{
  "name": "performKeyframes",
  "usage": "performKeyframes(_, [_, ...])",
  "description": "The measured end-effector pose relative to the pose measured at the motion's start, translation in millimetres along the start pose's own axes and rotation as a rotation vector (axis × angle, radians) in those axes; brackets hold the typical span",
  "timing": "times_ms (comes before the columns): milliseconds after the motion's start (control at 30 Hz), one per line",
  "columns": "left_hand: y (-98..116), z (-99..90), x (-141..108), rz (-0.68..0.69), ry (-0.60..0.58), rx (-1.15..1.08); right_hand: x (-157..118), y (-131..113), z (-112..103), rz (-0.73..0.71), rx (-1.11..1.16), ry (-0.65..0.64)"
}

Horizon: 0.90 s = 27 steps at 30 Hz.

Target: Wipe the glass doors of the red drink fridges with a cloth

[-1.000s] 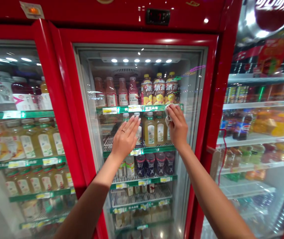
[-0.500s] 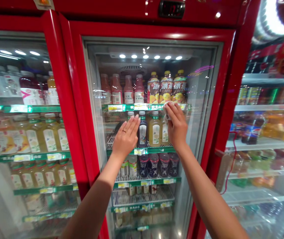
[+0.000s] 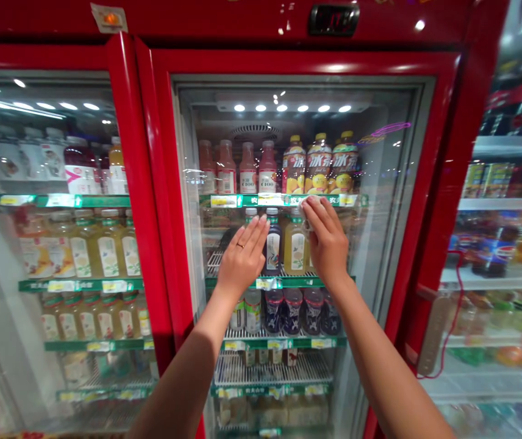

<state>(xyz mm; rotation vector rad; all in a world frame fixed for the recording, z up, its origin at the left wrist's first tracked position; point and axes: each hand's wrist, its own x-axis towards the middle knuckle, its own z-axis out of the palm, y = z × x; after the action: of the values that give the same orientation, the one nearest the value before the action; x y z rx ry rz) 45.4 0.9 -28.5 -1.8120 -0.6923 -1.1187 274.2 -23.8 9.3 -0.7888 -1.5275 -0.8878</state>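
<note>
- Grip of the right hand (image 3: 327, 235) is pinching a white wad (image 3: 306, 213) at the glass door (image 3: 380, 158)
- Beside it, the left hand (image 3: 244, 255) is holding its fingers straight and together, wearing a ring (image 3: 241, 245)
- Bottles (image 3: 296, 247) are standing behind the glass

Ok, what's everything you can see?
Fridge doors: two, red, left and middle
Lamp: one, orange, top left
Number screen: one, black, top
Juice bottles: four, pink, middle top shelf
Tea bottles: three, yellow caps, beside them
Bottle: one, dark, second shelf, middle
Other drinks: many, mixed colours, shelves
Price tags: many, yellow, shelf edges
Cord: one, red, right
Cloth: one, white, on door glass
Ring: one, gold, left of cloth
Left hand: one, at glass
Right hand: one, holding cloth
</note>
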Motion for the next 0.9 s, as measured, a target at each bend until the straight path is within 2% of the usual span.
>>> performKeyframes(100, [-0.3,-1.6,-0.6,-0.009,-0.02,-0.038,7.9,-12.7,6.3,-0.033,0.005,-0.088])
performKeyframes(233, [-0.1,-2.4,-0.9,0.002,-0.012,-0.033,-3.9,-14.9,-1.3,-0.102,0.016,-0.168])
performKeyframes(367, [-0.1,-1.6,-1.2,0.005,-0.01,-0.024,-10.2,-8.7,-4.3,-0.068,0.007,-0.128])
performKeyframes(500, [-1.0,-0.7,-1.3,0.017,-0.025,-0.026,6.9,-18.4,12.7,-0.039,0.015,-0.058])
performKeyframes(600, [-0.2,-2.8,0.5,0.014,-0.05,-0.061,17.2,-28.8,20.9,-0.077,0.042,-0.092])
performKeyframes(767, [-5.5,-26.3,0.3,-0.013,-0.094,-0.143,10.7,-18.8,6.2,-0.138,0.055,-0.155])
performKeyframes(900, [-33.6,-54.1,-16.8,-0.083,-0.073,-0.075,10.9,-8.5,4.1,-0.1,0.032,-0.071])
